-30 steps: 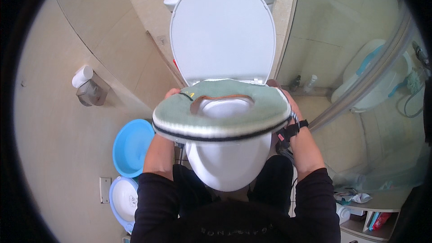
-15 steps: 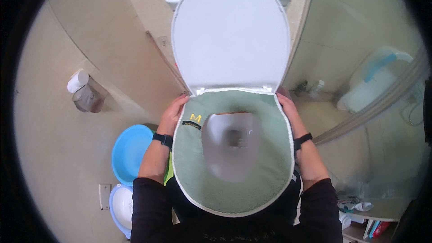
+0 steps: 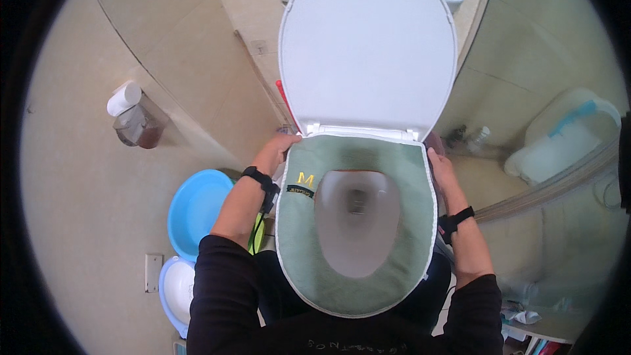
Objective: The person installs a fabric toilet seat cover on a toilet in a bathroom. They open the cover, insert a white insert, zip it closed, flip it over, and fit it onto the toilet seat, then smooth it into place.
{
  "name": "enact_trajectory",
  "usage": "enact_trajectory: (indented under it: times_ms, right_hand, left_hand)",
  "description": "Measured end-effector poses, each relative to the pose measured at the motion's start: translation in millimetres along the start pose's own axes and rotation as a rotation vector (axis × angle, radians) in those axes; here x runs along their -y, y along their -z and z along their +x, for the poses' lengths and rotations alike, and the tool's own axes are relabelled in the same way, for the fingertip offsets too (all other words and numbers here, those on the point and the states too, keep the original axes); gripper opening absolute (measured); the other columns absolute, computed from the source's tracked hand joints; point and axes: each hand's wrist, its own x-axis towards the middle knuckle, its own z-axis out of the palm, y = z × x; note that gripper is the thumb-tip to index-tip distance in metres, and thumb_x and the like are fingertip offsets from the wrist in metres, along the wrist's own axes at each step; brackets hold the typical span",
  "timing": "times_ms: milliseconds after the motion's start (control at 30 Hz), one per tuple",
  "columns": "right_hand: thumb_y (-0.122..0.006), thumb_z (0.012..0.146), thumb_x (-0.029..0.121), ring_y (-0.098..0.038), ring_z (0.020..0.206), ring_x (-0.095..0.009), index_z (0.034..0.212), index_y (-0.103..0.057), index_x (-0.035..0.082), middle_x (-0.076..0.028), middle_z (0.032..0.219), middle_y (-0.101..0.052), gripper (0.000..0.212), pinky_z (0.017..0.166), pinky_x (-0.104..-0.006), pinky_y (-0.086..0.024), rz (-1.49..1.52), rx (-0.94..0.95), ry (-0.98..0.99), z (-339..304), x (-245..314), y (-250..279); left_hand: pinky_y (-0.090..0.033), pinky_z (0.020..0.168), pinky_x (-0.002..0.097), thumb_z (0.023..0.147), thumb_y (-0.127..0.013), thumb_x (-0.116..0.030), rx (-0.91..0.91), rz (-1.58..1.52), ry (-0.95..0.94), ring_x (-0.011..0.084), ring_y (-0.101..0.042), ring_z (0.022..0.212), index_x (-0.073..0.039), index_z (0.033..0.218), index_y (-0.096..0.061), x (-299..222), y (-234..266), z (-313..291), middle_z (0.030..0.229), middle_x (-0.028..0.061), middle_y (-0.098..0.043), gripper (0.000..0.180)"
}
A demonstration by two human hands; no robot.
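Observation:
A green cloth toilet seat cover [image 3: 299, 236] with white edging and a yellow letter patch lies over the toilet seat, around the bowl opening [image 3: 358, 250]. Behind it the white toilet lid [image 3: 368, 46] stands raised. My left hand [image 3: 277, 151] is closed at the cover's back left corner, thumb at the rim and the other fingers partly hidden below it. At the back right edge my right hand [image 3: 443, 169] grips the side in the same way, its fingertips mostly out of sight under the edge. Both wrists wear black straps.
Left of the toilet are a blue basin [image 3: 197, 213] and a white-and-blue basin [image 3: 177, 296]. A paper roll [image 3: 125, 98] hangs on the left wall. Right, a curved glass screen [image 3: 545, 200] stands before bottles [image 3: 478, 138] and a pale tub [image 3: 559, 138].
The view has shifted, so the toilet sits farther right in the picture. Both hands stay at the cover's back edges, and the left thumb now lies nearer the corner by the hinge.

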Motion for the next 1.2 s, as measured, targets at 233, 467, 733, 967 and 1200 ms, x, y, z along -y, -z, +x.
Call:
enact_trajectory:
  times_ms: [233,467,733,967,1200]
  right_hand:
    - [-0.066,0.091,0.029,-0.059,0.065,-0.012,0.083,-0.07,0.001,-0.002,0.075,-0.067,0.03,0.061,-0.0293,-0.048,0.154,-0.02,-0.006,-4.7,-0.5,-8.0]
    - [-0.063,0.088,0.019,-0.058,0.064,-0.012,0.08,-0.069,0.002,-0.003,0.074,-0.067,0.02,0.06,-0.0296,-0.047,0.116,-0.008,0.027,11.9,-2.9,-11.5]
    - [-0.057,0.087,0.028,-0.067,0.089,-0.032,0.089,-0.07,0.002,-0.02,0.09,-0.07,0.029,0.08,-0.0409,-0.05,-0.343,-0.216,0.251,24.8,-0.9,-22.8]
    - [-0.055,0.085,0.027,-0.067,0.091,-0.035,0.09,-0.07,0.001,-0.022,0.093,-0.069,0.03,0.081,-0.0424,-0.051,-0.377,-0.326,0.255,23.7,13.9,-18.7]
    - [-0.063,0.085,0.021,-0.065,0.08,-0.019,0.089,-0.07,0.001,-0.012,0.082,-0.07,0.022,0.076,-0.0351,-0.05,-0.125,-0.11,0.224,31.0,2.6,-19.7]
  left_hand:
    - [-0.058,0.08,0.037,0.095,-0.06,-0.024,0.072,-0.034,0.015,0.0212,-0.068,0.091,-0.002,0.115,-0.061,-5.5,9.4,6.8,0.106,0.0119,-0.068,0.03]
    - [-0.056,0.078,0.0381,0.094,-0.06,-0.017,0.066,0.105,0.047,0.0232,-0.067,0.088,0.004,0.107,-0.063,1.1,21.4,15.8,0.102,0.0139,-0.068,0.025]
    - [-0.053,0.076,0.0389,0.092,-0.061,-0.013,-0.132,0.122,-0.084,0.0244,-0.064,0.087,0.002,0.108,-0.063,8.6,15.5,20.1,0.096,0.0129,-0.067,0.022]
    - [-0.051,0.07,0.0378,0.09,-0.064,-0.014,-0.128,0.14,-0.03,0.0203,-0.061,0.079,-0.001,0.102,-0.063,6.2,17.0,17.8,0.09,0.0097,-0.066,0.018]
    - [-0.049,0.063,0.0352,0.089,-0.065,-0.015,-0.256,0.145,-0.101,0.0192,-0.058,0.071,-0.003,0.089,-0.061,13.7,16.6,20.4,0.081,0.0081,-0.062,0.013]
